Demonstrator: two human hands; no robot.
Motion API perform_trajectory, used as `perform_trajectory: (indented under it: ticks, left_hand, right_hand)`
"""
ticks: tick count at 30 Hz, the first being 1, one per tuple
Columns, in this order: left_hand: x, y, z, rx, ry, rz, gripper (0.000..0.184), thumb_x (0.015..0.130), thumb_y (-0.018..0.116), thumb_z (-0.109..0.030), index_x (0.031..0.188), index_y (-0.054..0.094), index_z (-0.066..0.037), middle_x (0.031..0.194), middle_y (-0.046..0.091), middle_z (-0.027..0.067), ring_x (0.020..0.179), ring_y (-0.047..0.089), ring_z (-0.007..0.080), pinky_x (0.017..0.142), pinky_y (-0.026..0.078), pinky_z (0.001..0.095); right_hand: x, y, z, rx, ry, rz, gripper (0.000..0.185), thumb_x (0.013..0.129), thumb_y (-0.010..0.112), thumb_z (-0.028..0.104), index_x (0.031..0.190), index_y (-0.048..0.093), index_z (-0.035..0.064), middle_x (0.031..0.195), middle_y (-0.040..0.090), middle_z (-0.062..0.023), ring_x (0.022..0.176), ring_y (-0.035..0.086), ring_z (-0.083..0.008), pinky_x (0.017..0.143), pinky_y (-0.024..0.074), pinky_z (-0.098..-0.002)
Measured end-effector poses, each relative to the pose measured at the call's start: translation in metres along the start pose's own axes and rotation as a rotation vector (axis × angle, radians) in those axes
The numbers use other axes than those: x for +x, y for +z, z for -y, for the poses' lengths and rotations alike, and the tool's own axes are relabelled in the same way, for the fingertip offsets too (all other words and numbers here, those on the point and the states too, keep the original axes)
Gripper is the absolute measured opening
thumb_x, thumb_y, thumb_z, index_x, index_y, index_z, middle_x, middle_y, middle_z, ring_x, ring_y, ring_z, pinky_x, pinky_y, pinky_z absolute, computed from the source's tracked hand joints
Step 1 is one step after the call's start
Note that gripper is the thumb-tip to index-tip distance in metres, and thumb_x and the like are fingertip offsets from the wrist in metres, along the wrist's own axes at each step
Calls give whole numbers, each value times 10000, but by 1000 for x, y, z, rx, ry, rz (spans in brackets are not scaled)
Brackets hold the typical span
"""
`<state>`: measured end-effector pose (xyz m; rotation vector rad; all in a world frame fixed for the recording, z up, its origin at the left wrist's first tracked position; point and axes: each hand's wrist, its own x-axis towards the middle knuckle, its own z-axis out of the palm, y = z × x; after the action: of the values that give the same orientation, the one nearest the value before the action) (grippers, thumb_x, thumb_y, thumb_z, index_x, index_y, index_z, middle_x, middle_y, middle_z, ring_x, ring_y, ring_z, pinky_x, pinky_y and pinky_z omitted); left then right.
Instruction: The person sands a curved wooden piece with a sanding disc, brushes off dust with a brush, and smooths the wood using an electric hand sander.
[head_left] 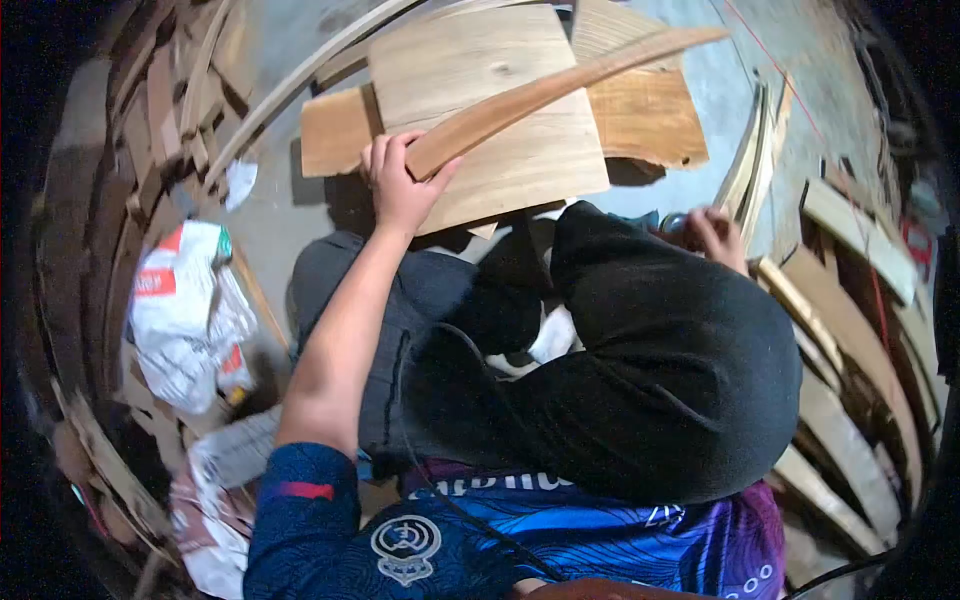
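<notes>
My left hand [405,187] is closed around the near end of a long curved wooden piece [545,92], thumb on one side and fingers on the other. The piece tapers toward its far right end and lies slanted across a pale square board [480,75]. Beneath that board, a browner wooden plank [645,112] sticks out on both sides. Beyond my bent knee, my right hand [718,238] has its fingers curled at a dark object with a round, shiny end [676,223]. My knee partly hides this object, and its kind is unclear.
Curved wooden strips [850,310] are piled along the right side. Thin strips [760,160] stand beyond my right hand. White printed plastic bags [180,310] lie on the left, near stacked wood offcuts [160,110]. My black-clad leg [680,370] fills the middle.
</notes>
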<state>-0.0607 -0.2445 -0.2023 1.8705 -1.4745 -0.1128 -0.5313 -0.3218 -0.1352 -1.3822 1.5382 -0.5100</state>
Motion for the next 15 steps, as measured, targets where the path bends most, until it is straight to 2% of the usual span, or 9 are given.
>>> perform_trajectory:
  ticks: [2,4,6,8,9,11,12,13,15]
  left_hand:
    - [1,1,0,-2,-2,6,570,713,917,-419,1107,646,-109,1054,567,77,1064,504,319,967,420,449]
    - [-1,4,8,-28,1,-6,574,711,917,-420,1106,642,-108,1054,568,80,1063,504,322,966,420,454]
    - [2,6,7,-113,-20,-18,583,674,925,-406,1063,623,-94,1045,567,91,1049,507,329,961,416,471]
    - [0,8,14,-60,84,-30,586,644,925,-390,1013,596,-76,1028,562,97,1041,509,339,952,413,480]
    - [0,9,17,11,74,10,589,634,912,-401,991,578,-73,1010,556,106,1037,511,348,945,408,484]
    - [3,7,18,45,227,-1,585,663,899,-440,998,584,-79,1016,550,118,1040,513,352,950,405,482]
    - [1,11,22,17,162,0,590,674,899,-457,1012,595,-82,1019,554,118,1037,519,349,953,405,479]
    - [3,11,20,-10,98,-2,595,685,899,-474,1026,605,-85,1022,559,117,1034,525,345,956,405,477]
    - [3,5,10,-59,26,-10,563,708,900,-451,1034,620,-88,1026,576,113,1050,527,342,958,405,473]
  right_hand:
    - [37,17,102,19,-162,231,292,1042,641,244,1057,717,-37,888,742,-68,822,664,-105,752,531,-267]
    - [51,66,187,-166,-518,296,287,1051,622,209,1185,698,-34,997,755,-82,806,684,-120,680,535,-257]
    - [68,123,227,-162,-557,563,247,1037,639,204,1158,709,0,1013,765,-93,844,703,-126,728,565,-267]
    - [85,188,236,-511,-945,676,214,972,694,208,1096,722,35,912,752,-175,750,722,-269,708,572,-382]
    - [78,211,241,-539,-996,703,224,929,721,210,1080,726,44,863,734,-196,755,721,-329,731,573,-428]
    - [76,226,242,-449,-1019,684,248,908,736,220,1085,735,46,879,742,-189,776,726,-337,726,577,-416]
    - [85,225,238,-388,-1045,664,255,908,739,229,1089,739,49,891,743,-188,778,727,-337,725,578,-413]
    - [93,218,243,-577,-1087,518,259,928,723,251,1102,748,62,886,743,-184,750,729,-327,703,585,-405]
    - [86,202,259,-802,-780,275,244,960,680,290,1017,758,66,831,730,-183,687,722,-321,636,585,-423]
